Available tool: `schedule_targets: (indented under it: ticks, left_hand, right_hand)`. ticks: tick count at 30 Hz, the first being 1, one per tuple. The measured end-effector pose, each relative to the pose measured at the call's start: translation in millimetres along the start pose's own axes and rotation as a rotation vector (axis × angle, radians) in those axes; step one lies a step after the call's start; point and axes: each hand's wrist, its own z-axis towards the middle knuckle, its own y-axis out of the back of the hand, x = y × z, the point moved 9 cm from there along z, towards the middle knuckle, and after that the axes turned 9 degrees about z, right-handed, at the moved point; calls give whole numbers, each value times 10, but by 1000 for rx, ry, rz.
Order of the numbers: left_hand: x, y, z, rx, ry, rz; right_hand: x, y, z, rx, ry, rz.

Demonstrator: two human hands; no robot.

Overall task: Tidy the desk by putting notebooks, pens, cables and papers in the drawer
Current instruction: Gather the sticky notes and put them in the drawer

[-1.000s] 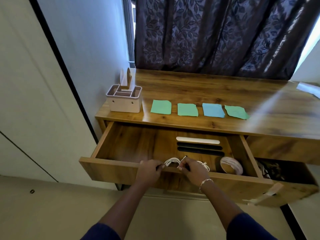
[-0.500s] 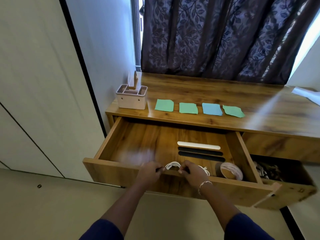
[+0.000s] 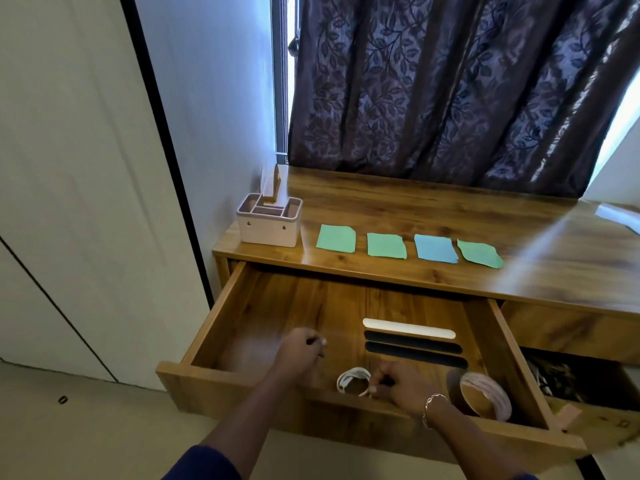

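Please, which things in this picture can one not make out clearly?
All in the head view:
1. What the left hand holds, if anything: its curled fingers and blur hide it.
2. Whether the right hand grips the white cable coil: its fingers cover the contact.
3. The dark clutter in the right drawer: shadow hides what it is.
4. The white object on the desk: cut off by the right edge.

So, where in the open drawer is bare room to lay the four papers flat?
The drawer floor is bare between its left wall and the left hand, and in the strip behind the pens. Front right is crowded: the right hand at the white cable coil, and a second coil by the right wall.
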Motion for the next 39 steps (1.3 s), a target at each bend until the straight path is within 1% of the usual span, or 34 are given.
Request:
schedule_targets:
  ticks: [4,8,10,14,16,18,22,25,28,32,36,39]
  left_hand:
    - [82,215,328,-77,36,-51]
    - [36,601,604,-212,21,-118]
    - [30,876,666,-336,13,-152]
    - [10,1598,749,-654,-1,-220]
    - [22,1864,855,-722,13,-245]
    - [62,2026,994,-705,54,-285]
    - [92,2168,1399,-552,59,-344]
    - [118,2235,1575,-508,101,-368]
    - [127,2267,1703,-469,104,-403]
    - [77,2255,1773,-380,95,-519]
    - [51,2290,1647,-364,96,-650]
    - [21,2286,1491,-339,79,-614]
  right_hand:
    - [-15,126,319,-30,-62,46]
    - [212,276,694,-32,-52,143]
    - [353,342,843,-58,-45,206]
    - [811,467,1167,-128,29,325]
    - [1063,536,1342,-155,62,367]
    - [1303,594,1491,-166,72,430]
    - [1758,671,1759,-173,69,658]
    - [2007,638,1915,-143,51,852]
    - [2098,586,2066,-161,19,916]
    - [2180,486,2170,-136,10,1039]
    - [2190,484,2206,-150,25,1014]
    - [2148,592,2171,-205,25,908]
